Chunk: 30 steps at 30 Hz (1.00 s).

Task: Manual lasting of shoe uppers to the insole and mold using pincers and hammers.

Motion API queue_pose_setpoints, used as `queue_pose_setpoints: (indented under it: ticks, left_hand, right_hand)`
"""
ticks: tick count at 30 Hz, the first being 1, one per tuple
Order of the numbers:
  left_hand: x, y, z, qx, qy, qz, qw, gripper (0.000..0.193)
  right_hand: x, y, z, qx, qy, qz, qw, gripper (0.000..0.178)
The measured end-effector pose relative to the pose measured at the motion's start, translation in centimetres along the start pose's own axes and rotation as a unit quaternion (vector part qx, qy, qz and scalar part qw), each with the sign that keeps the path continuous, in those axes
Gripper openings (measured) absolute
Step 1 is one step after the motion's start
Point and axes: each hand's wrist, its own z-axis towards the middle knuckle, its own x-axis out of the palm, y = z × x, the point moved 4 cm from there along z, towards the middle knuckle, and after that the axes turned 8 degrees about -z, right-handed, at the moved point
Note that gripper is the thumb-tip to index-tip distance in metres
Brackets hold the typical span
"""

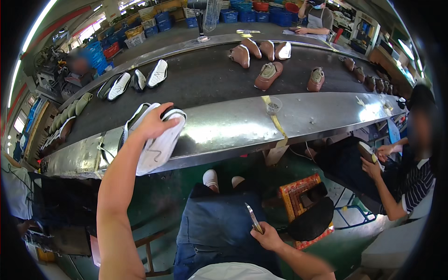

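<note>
Left hand (156,125), ten o'clock: fingers clasping one white-soled shoe (157,151) over the metal bench (219,123) edge. Right hand (268,237), five o'clock: slim metal tool (252,217), tip toward eleven. Clear cup (273,106), two o'clock, on bench. Brown shoes (269,77), one o'clock, on dark belt (200,77). Co-worker (419,186), three o'clock, holding another shoe (365,150).

We are working in a shoe workshop: shoes (269,76) are lining a long belt (200,74), crates (282,17) are standing behind, and a co-worker (415,189) is holding another.
</note>
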Motion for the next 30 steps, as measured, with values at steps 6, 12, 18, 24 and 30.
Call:
queue_pose_setpoints:
  ticks: [6,12,18,24,30]
  left_hand:
    - [7.6,-1.8,-15.4,0.107,-0.065,-0.442,0.888,0.081]
    - [22.7,-0.3,-25.7,0.023,0.05,-0.586,0.808,0.075]
    - [23.8,0.8,-27.9,0.019,0.063,-0.449,0.891,0.064]
    - [23.9,1.3,-28.8,0.052,0.068,-0.462,0.883,0.055]
    - [22.6,0.8,-28.6,0.058,0.058,-0.409,0.909,0.053]
  right_hand:
    - [-1.1,1.2,-2.6,-0.11,0.013,0.032,0.993,0.029]
    - [-2.1,5.9,-6.5,-0.132,0.015,-0.018,0.991,0.026]
    - [-0.7,8.8,-8.5,-0.148,0.103,-0.057,0.982,0.023]
    - [0.4,9.3,-6.6,-0.107,0.232,0.028,0.966,0.028]
    - [-2.2,12.1,-5.0,-0.022,0.334,0.062,0.94,0.025]
